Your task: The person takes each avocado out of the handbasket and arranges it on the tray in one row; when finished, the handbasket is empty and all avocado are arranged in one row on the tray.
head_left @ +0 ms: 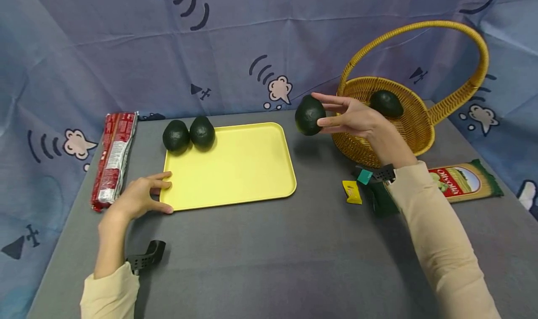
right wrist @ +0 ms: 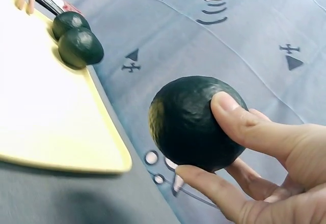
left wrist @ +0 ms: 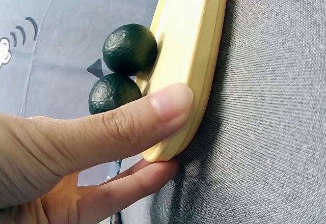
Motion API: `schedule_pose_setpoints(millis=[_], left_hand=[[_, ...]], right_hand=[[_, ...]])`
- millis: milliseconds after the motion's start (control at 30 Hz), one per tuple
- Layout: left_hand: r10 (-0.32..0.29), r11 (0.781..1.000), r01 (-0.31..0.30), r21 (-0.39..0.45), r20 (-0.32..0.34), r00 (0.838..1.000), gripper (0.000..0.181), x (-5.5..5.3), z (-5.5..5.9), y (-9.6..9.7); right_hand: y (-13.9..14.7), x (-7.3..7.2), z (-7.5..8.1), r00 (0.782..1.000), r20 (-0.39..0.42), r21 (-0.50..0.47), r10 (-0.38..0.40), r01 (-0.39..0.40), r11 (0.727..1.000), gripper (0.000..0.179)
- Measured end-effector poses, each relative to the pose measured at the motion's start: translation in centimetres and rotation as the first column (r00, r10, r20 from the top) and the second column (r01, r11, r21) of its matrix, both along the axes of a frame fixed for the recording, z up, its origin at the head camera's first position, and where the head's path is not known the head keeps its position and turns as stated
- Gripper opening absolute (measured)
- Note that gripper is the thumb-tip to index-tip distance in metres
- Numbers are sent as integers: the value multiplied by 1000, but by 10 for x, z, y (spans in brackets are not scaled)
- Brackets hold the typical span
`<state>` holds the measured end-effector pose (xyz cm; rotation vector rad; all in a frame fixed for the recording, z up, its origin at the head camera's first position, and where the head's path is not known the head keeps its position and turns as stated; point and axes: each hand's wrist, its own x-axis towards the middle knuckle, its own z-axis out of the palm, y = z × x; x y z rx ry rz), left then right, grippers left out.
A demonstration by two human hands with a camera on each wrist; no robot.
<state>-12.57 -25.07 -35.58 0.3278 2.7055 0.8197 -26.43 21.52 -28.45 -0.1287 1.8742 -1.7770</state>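
Observation:
My right hand [head_left: 350, 116] holds a dark green avocado [head_left: 309, 116] between thumb and fingertips, raised over the table between the tray and the basket. In the right wrist view, the thumb lies on this avocado [right wrist: 196, 124] from one side and the fingers from the other. My left hand [head_left: 140, 195] holds the left edge of a yellow tray [head_left: 235, 169], thumb at the near corner and fingers farther up the side. Two more avocados, one at the very corner [head_left: 176, 137] and one beside it [head_left: 202, 133], sit together at the tray's far left.
A yellow wicker basket [head_left: 365, 146] with a tall handle stands at the back right, another avocado [head_left: 385, 103] inside. Near it lie a pasta packet [head_left: 462, 181], a small yellow packet [head_left: 352, 192] and a dark green item [head_left: 383, 200]. Left of the tray is a red packet [head_left: 114, 160].

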Motion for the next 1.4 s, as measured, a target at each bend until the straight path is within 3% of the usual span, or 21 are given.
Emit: schedule_pose_setpoints(millis=[500, 767, 1400], left_hand=[[26, 999, -26, -19, -1, 1000, 68, 2, 4, 0], [21, 1000, -21, 1, -5, 1000, 67, 1, 4, 2], [31, 999, -31, 13, 11, 999, 67, -1, 2, 1]], right_hand=[[-75, -25, -52, 995, 7, -56, 97, -97, 994, 73], [-97, -34, -78, 986, -32, -107, 164, -166, 980, 73], [-136, -48, -94, 982, -44, -60, 182, -184, 981, 70]])
